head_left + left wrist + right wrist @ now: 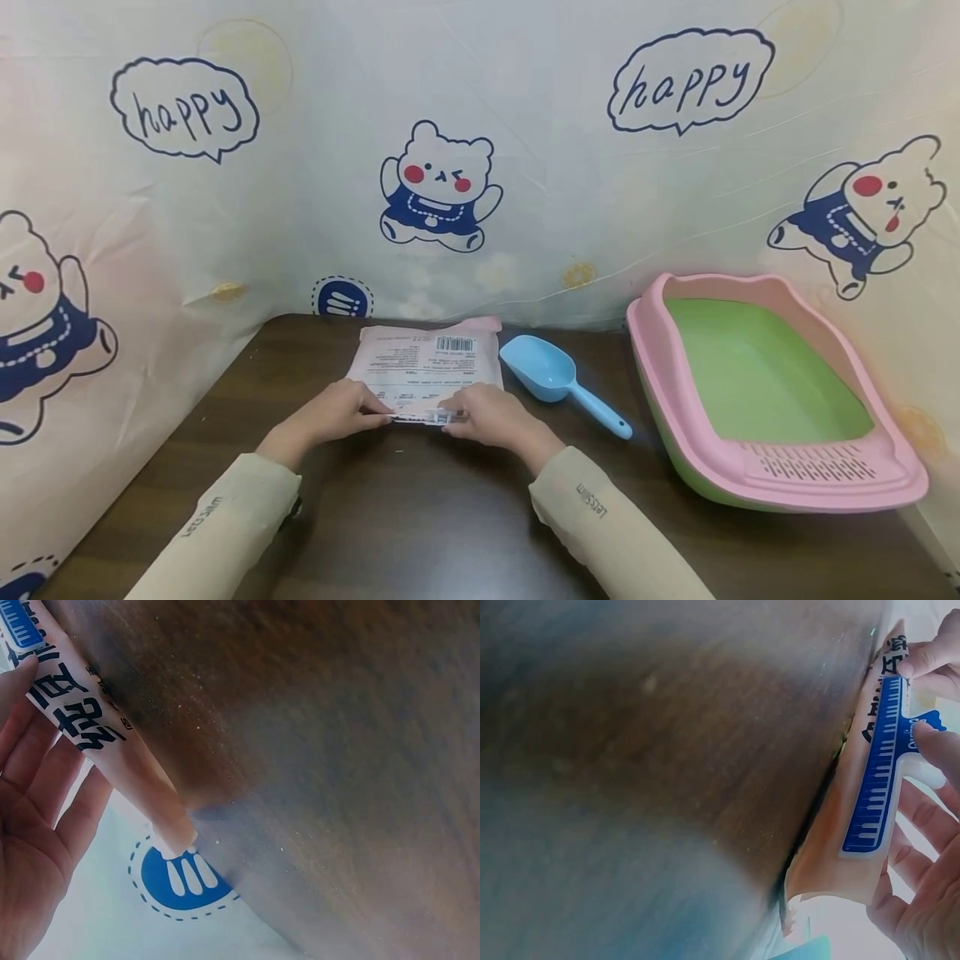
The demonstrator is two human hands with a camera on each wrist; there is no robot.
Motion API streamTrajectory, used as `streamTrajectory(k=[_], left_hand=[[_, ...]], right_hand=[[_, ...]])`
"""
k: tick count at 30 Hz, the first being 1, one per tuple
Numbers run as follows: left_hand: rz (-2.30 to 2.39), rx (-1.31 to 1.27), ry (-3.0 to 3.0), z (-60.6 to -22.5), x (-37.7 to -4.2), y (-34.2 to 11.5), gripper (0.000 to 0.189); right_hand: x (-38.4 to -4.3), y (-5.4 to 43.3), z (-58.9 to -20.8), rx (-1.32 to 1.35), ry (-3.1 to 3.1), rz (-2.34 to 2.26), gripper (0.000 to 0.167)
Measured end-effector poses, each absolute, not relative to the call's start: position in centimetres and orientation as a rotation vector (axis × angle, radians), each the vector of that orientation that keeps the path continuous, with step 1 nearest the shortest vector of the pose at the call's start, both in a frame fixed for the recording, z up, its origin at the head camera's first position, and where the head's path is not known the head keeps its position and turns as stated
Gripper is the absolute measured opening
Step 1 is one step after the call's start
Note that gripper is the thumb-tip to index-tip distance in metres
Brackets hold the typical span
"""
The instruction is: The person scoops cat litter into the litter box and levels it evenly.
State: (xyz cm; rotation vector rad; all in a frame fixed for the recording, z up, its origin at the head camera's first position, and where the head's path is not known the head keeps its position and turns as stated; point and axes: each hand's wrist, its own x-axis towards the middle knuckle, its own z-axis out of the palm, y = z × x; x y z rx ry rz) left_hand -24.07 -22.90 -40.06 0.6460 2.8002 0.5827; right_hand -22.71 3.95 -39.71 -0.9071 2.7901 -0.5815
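A plump pink bag (pixel 420 358) with a barcode and small print lies toward the back of the table. Its near edge, seen in the wrist views, bears large black Chinese characters (pixel 79 712) and a blue piano-key design (pixel 874 780). My left hand (pixel 341 414) grips that edge at its left part, thumb over the top and fingers against the side facing away from the camera. At the right part my right hand (pixel 487 417) pinches the same edge. Its thumb (pixel 937 750) lies on the blue design, with the other fingers partly hidden behind the bag.
Right of the bag lies a light blue scoop (pixel 543 371), its handle toward the near right. Beyond it stands a pink-rimmed green litter tray (pixel 678 400) at the table's right side. A printed cloth (pixel 540 192) hangs behind the brown table (pixel 405 525).
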Motion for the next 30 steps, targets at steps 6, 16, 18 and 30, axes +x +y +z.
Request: streamTrajectory(k=[6, 16, 18, 30], left_hand=[[0.575, 0.658, 2.801, -39.8, -24.1, -22.8, 0.017], [0.556, 0.681, 2.811, -40.0, -24.0, -23.0, 0.016], [0.552, 0.680, 2.810, -40.0, -24.1, -23.1, 0.016], [0.544, 0.683, 2.807, -40.0, -24.3, -22.9, 0.015]], right_hand=[[-22.8, 4.2, -39.6, -0.916, 2.794, -0.586, 0.038], [-22.5, 4.9, -39.5, -0.939, 2.784, -0.565, 0.038], [-22.5, 5.1, -39.4, -0.930, 2.783, -0.567, 0.038], [-22.0, 6.2, -39.1, -0.868, 2.795, -0.569, 0.040]])
